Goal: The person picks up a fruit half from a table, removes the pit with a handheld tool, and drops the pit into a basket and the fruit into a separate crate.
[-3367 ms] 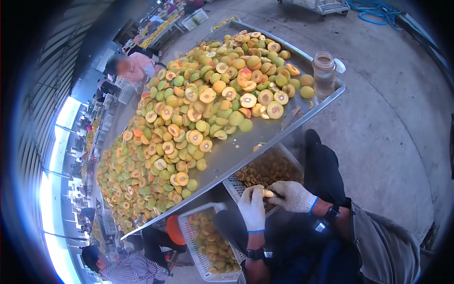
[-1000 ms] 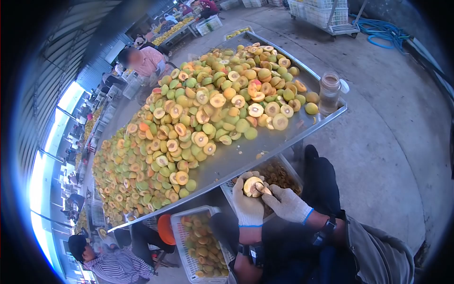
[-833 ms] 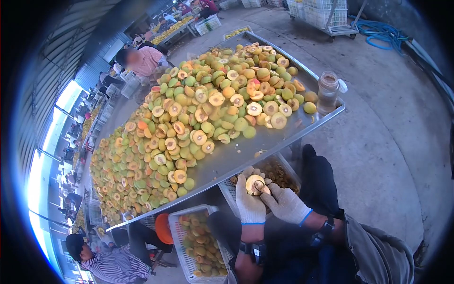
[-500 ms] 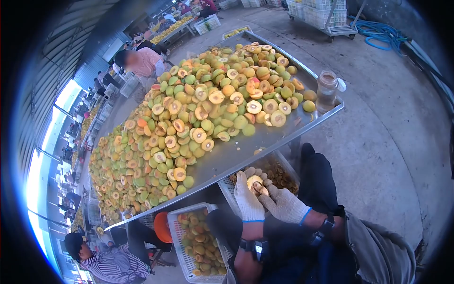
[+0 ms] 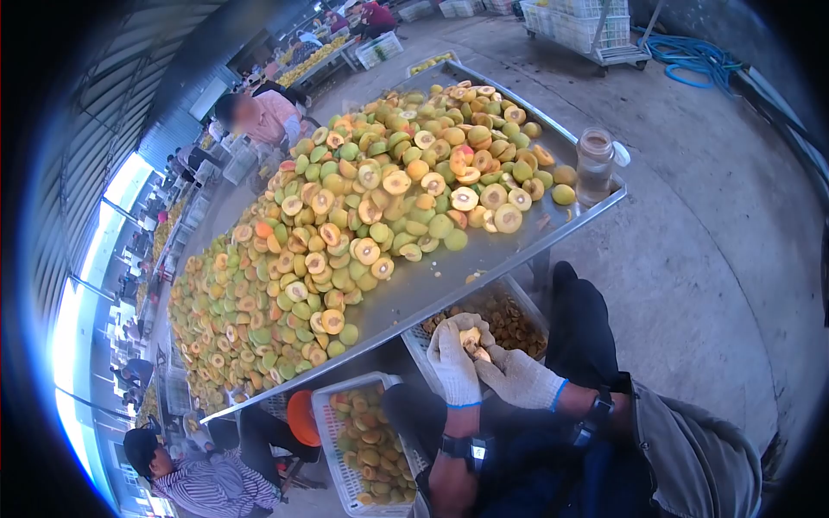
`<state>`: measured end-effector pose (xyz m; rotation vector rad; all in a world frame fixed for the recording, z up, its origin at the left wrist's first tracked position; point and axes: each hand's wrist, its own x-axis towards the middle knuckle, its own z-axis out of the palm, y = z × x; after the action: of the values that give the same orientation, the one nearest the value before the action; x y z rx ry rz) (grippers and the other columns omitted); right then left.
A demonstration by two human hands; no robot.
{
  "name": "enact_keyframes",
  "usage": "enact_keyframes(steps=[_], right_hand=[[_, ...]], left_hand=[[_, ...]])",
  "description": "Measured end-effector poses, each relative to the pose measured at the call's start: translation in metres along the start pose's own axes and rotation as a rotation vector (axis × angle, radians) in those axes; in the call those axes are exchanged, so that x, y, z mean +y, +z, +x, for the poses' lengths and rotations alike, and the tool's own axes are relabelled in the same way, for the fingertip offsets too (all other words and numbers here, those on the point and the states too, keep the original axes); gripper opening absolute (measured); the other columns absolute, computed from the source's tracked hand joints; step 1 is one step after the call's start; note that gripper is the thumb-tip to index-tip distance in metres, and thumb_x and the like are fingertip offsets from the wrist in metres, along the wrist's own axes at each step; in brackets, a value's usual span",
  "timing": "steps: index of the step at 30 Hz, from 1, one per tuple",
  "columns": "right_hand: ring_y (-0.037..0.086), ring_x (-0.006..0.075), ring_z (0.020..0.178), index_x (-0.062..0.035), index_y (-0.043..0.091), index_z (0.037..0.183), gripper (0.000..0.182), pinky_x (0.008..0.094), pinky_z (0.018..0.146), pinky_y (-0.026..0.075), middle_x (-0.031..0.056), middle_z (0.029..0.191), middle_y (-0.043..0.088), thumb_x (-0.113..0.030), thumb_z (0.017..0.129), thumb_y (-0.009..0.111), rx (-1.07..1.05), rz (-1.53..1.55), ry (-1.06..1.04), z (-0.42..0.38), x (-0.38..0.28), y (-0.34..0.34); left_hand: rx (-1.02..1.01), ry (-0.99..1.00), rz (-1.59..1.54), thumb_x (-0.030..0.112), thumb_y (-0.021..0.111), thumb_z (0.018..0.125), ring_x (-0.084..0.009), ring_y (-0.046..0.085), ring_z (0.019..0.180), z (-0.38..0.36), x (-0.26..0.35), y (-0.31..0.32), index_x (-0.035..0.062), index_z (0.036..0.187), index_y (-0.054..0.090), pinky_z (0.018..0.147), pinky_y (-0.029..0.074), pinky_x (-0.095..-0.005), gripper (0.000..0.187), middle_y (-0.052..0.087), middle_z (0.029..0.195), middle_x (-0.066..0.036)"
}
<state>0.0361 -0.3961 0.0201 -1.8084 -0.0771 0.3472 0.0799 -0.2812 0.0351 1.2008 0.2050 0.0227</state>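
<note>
My left hand point(image 5: 455, 364), in a white knit glove with a blue cuff, is curled around a yellow stone-fruit half point(image 5: 469, 337). My gloved right hand point(image 5: 523, 378) is closed, its fingertips against the fruit; whatever is pinched in them is too small to make out. Both hands are over my lap, just before a white crate point(image 5: 418, 352) of brown pits or scraps point(image 5: 509, 324). Above them, a large heap of halved yellow-green stone fruit point(image 5: 345, 216) covers much of a metal table point(image 5: 484, 259).
A clear jar of liquid point(image 5: 594, 173) stands at the table's right corner. Below the table edge is a white crate point(image 5: 324, 432) of fruit halves point(image 5: 373, 445), beside an orange bowl point(image 5: 301, 419). Co-workers sit at left, one in a striped top point(image 5: 216, 483). A crate trolley point(image 5: 617, 54) stands behind.
The fruit half has turned in my left hand, showing less of its round cut face. My fingers have shifted slightly around it. The view has moved a little.
</note>
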Motion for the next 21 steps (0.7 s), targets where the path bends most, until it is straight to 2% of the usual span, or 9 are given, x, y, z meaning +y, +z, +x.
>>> enact_keyframes(steps=[1,2,4,5,7,8,10,13,21], right_hand=[[0.065,0.0523,0.082,0.0012,0.064,0.117,0.043,0.0553,0.072,0.049,0.0316,0.090,0.068,-0.038,0.107,0.049,-0.002,0.015,-0.013,0.000,0.001,0.000],[0.065,0.0523,0.082,0.0012,0.064,0.117,0.043,0.0553,0.072,0.049,0.0316,0.090,0.068,-0.038,0.107,0.049,0.000,0.017,-0.012,0.000,0.004,0.001],[0.068,0.0438,0.075,0.0016,0.065,0.116,0.046,0.0518,0.069,0.050,0.0267,0.082,0.069,-0.040,0.107,0.049,-0.032,0.047,-0.080,0.000,0.010,0.000],[0.068,0.0438,0.075,0.0016,0.065,0.116,0.046,0.0518,0.069,0.050,0.0267,0.082,0.069,-0.040,0.107,0.049,-0.032,0.047,-0.083,0.000,0.010,0.000],[0.062,0.0190,0.060,-0.0050,0.063,0.104,0.040,0.0343,0.055,0.048,0.0063,0.069,0.062,-0.042,0.109,0.048,-0.114,0.160,0.064,0.000,0.008,-0.001],[0.062,0.0190,0.060,-0.0050,0.063,0.104,0.040,0.0343,0.055,0.048,0.0063,0.069,0.062,-0.042,0.109,0.048,-0.116,0.160,0.062,-0.001,0.005,-0.005],[0.045,0.0065,0.050,-0.0129,0.057,0.091,0.040,0.0250,0.044,0.035,-0.0050,0.065,0.050,-0.046,0.110,0.047,-0.354,0.497,0.313,-0.006,-0.010,-0.016],[0.036,0.0031,0.046,-0.0173,0.053,0.086,0.039,0.0218,0.040,0.027,-0.0081,0.064,0.045,-0.048,0.110,0.047,-0.439,0.582,0.346,-0.005,-0.003,-0.015],[0.038,0.0016,0.044,-0.0137,0.057,0.089,0.040,0.0189,0.035,0.028,-0.0076,0.062,0.043,-0.048,0.109,0.052,-0.660,0.868,0.400,-0.002,0.002,-0.028]], left_hand=[[0.025,-0.025,-0.011,0.027,0.052,0.107,-0.0212,0.064,0.067,0.000,0.002,0.001,-0.0029,0.095,0.067,0.061,0.055,-0.0322,0.035,0.070,0.088,-0.017],[0.024,-0.026,-0.010,0.027,0.052,0.107,-0.0212,0.064,0.067,0.001,-0.001,-0.001,-0.0029,0.095,0.067,0.061,0.055,-0.0322,0.035,0.070,0.088,-0.017],[-0.061,0.064,-0.002,0.027,0.052,0.107,-0.0209,0.065,0.068,0.003,-0.005,-0.006,-0.0026,0.092,0.067,0.060,0.054,-0.0320,0.037,0.070,0.087,-0.016],[-0.061,0.067,-0.001,0.027,0.052,0.107,-0.0209,0.065,0.068,0.003,-0.005,-0.007,-0.0026,0.092,0.067,0.060,0.054,-0.0320,0.037,0.070,0.087,-0.016],[-0.136,0.084,0.061,0.029,0.052,0.108,-0.0226,0.065,0.068,0.002,0.001,-0.005,-0.0023,0.089,0.067,0.059,0.052,-0.0322,0.039,0.070,0.087,-0.016],[-0.135,0.086,0.062,0.029,0.052,0.108,-0.0226,0.065,0.068,0.003,0.000,-0.009,-0.0023,0.089,0.067,0.059,0.052,-0.0322,0.039,0.070,0.087,-0.016],[-0.222,0.019,-0.113,0.031,0.052,0.107,-0.0248,0.065,0.069,0.009,-0.009,-0.020,-0.0023,0.085,0.067,0.060,0.051,-0.0339,0.043,0.070,0.084,-0.018],[-0.398,0.082,-0.162,0.033,0.054,0.105,-0.0263,0.065,0.069,0.016,-0.013,-0.026,-0.0026,0.078,0.067,0.062,0.051,-0.0354,0.047,0.069,0.082,-0.019],[-0.592,0.088,-0.069,0.034,0.055,0.101,-0.0272,0.059,0.066,0.013,-0.003,-0.030,0.0022,0.074,0.062,0.062,0.048,-0.0379,0.042,0.061,0.072,-0.018]])
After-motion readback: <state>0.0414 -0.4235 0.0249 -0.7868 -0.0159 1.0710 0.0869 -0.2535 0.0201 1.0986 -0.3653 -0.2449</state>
